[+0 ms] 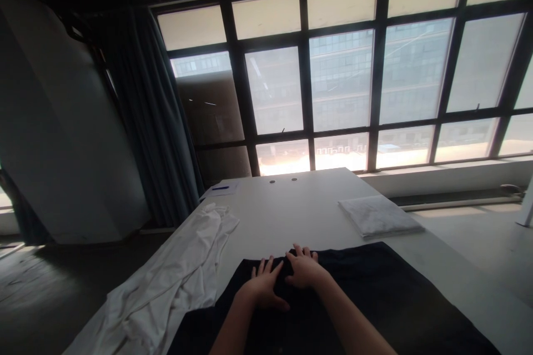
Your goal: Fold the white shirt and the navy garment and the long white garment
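Black fabric sheet [375, 302]: spread flat at the near end, under both hands.
Left hand [262, 287]: palm down on the fabric, fingers spread wide.
Right hand [306, 269]: just beside the left, fingers spread, holding nothing.
Crumpled white cloth [166, 283]: heaped to the left, draping over the edge of the long white table [300, 205].
Folded pale cloth [378, 216]: far right on the table.
Blue pen [220, 188]: far left, on white paper [222, 188].

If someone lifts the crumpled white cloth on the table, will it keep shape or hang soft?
The crumpled white cloth probably hangs limp: it lies in loose, soft folds. It looks thin, so likely light. Its edge seems to spill over the white table, so it may slide off.
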Motion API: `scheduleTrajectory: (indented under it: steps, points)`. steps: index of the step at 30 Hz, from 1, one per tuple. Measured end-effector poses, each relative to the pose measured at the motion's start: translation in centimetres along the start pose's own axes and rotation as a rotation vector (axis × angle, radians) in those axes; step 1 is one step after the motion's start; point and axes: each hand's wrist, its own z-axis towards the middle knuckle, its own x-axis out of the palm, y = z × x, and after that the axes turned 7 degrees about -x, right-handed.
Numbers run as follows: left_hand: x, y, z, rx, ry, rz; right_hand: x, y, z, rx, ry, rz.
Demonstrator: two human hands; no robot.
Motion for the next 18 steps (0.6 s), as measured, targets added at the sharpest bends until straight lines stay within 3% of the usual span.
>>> scheduleTrajectory:
  steps: [5, 11, 15, 18]
  points:
    - [-0.1, 0.4, 0.0, 0.004, 0.035, 0.03, 1.8, 1.4, -0.1, -0.07, -0.021, 0.062]
    - [-0.2, 0.3, -0.9, -0.016, 0.021, 0.042, 4.0, 0.0, -0.1, -0.118, -0.085, 0.044]
    - [0.0, -0.1, -1.2, -0.027, -0.027, 0.05, 3.1, -2.0, -1.4, -0.128, -0.058, -0.091]
    - [0.1, -0.3, -1.2, -0.043, -0.049, 0.072, 1.3, -5.0, -3.2, -0.109, -0.036, -0.183]
